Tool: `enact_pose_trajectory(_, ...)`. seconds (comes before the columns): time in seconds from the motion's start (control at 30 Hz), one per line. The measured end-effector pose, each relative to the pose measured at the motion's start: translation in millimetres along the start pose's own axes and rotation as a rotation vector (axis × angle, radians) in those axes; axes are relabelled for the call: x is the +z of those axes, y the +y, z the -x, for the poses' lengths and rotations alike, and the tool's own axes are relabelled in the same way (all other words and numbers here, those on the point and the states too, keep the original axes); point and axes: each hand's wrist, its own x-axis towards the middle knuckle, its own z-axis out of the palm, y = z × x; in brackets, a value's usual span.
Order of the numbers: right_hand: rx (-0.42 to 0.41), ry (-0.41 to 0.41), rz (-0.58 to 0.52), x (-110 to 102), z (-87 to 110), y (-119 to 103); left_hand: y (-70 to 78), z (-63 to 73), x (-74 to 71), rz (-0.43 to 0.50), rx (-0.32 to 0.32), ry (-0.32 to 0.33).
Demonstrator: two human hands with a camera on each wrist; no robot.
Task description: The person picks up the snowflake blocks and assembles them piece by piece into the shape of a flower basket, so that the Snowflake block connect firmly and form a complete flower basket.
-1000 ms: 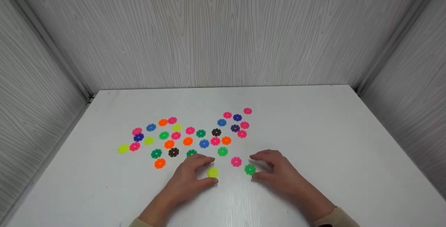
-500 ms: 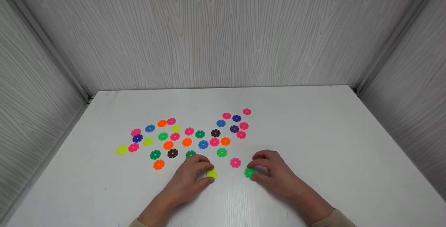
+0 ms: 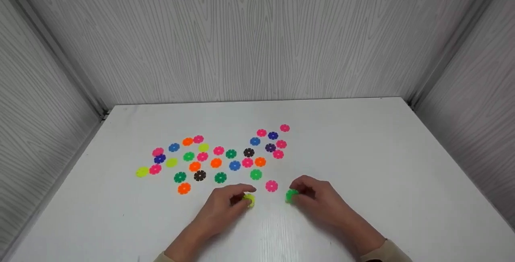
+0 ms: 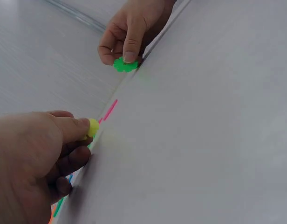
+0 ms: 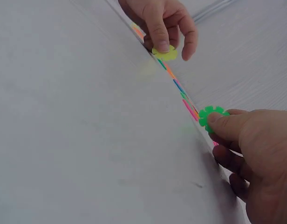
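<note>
My left hand (image 3: 221, 207) pinches a yellow notched plastic disc (image 3: 251, 201) between thumb and fingers. To its right, my right hand (image 3: 322, 199) grips a bright green disc (image 3: 289, 196) of the same kind, thumb on its face. Both wrist views show these discs held up off the white table; the green disc (image 5: 207, 115) has slots round its rim. A pink disc (image 3: 271, 186) lies flat between and just beyond the two hands. Close past the left fingers lie a dark green disc (image 3: 220, 177) and a lighter green disc (image 3: 256, 174).
Several more notched discs in pink, orange, blue, black and yellow lie spread over the left and middle of the white table (image 3: 362, 153). An orange disc (image 3: 184, 188) is nearest on the left. Grey wood-grain panels (image 3: 257, 36) wall the back and both sides.
The yellow and green discs lay on the table between spread fingers; both hands have closed on them and picked them up. The other discs stay where they were.
</note>
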Motion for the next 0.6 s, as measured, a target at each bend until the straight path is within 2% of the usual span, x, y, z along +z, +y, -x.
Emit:
enact_pose_trajectory(0.13, 0.05, 0.002, -0.085, 1.0, 7.3, -9.7, 15.1, 2.8, 10.7, 0.131, -0.017, -0.011)
enact_pose_trajectory(0.3, 0.014, -0.027, -0.163, 4.2, 15.6, -18.7, 31.2, 6.9, 23.2, 0.248, -0.033, -0.016)
enact_pose_trajectory(0.47, -0.016, -0.043, -0.181, 10.0, 20.4, -21.3, 34.4, 14.1, 32.5, 0.351, -0.035, -0.017)
enact_pose_trajectory(0.6, -0.008, -0.017, -0.186, 13.6, 22.8, -20.4, 31.3, 15.9, 38.6, 0.381, 0.016, 0.006)
